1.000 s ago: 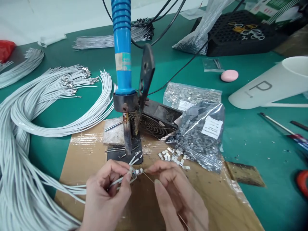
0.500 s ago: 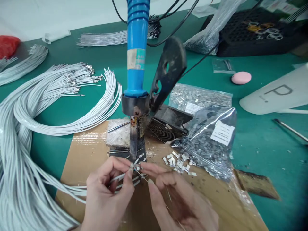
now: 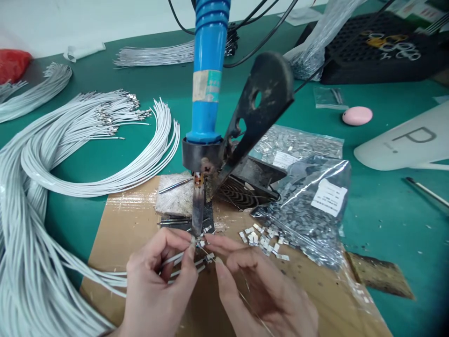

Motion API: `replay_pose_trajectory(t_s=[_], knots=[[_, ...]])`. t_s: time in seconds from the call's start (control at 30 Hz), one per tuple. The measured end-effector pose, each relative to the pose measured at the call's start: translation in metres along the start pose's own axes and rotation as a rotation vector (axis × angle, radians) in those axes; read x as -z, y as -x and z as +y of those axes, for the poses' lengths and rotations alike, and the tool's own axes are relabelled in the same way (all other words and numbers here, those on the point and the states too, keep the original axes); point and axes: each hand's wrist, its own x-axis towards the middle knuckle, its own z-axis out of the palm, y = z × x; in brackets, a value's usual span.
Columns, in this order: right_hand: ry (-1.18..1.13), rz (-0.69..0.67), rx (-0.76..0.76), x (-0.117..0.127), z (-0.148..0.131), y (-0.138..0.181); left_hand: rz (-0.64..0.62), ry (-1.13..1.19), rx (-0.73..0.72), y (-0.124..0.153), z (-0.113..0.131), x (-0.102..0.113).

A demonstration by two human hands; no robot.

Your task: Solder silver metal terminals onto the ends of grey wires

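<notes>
A blue-handled soldering iron (image 3: 207, 84) stands upright in a dark metal holder (image 3: 256, 112), its tip pointing down at a dark plate on the cardboard sheet (image 3: 133, 220). Just below the tip, my left hand (image 3: 157, 285) pinches the ends of a few white wires (image 3: 177, 260) with small metal terminals. My right hand (image 3: 259, 290) is closed on a thin solder wire (image 3: 210, 256) and brings its end to the same spot, right under the tip. Fingertips of both hands nearly touch there.
Large bundles of white wires (image 3: 52, 154) curve across the green table at left. Loose metal terminals (image 3: 263, 238) lie by a clear bag of them (image 3: 308, 210). A small fan (image 3: 242, 187), a pink oval (image 3: 357, 115), a white sheet (image 3: 410, 140) and a black tray (image 3: 372, 51) lie behind and right.
The view has shifted, so the iron and holder sit further right. My hands have risen slightly, bringing the wire ends and solder closer under the iron's tip.
</notes>
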Motion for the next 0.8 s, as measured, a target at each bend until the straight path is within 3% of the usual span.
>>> replay_pose_trajectory(t_s=[0.53,0.67,0.8], knots=[[-0.023,-0.008,-0.128,-0.004,-0.008,-0.007,-0.013,0.089,0.081,-0.007,0.010,-0.001],[-0.065,-0.004,-0.113,-0.004,-0.006,-0.010,-0.024,0.102,0.082,-0.009,0.012,-0.001],[-0.068,-0.089,-0.058,0.000,-0.002,-0.013,-0.069,0.104,0.072,-0.012,0.012,0.002]])
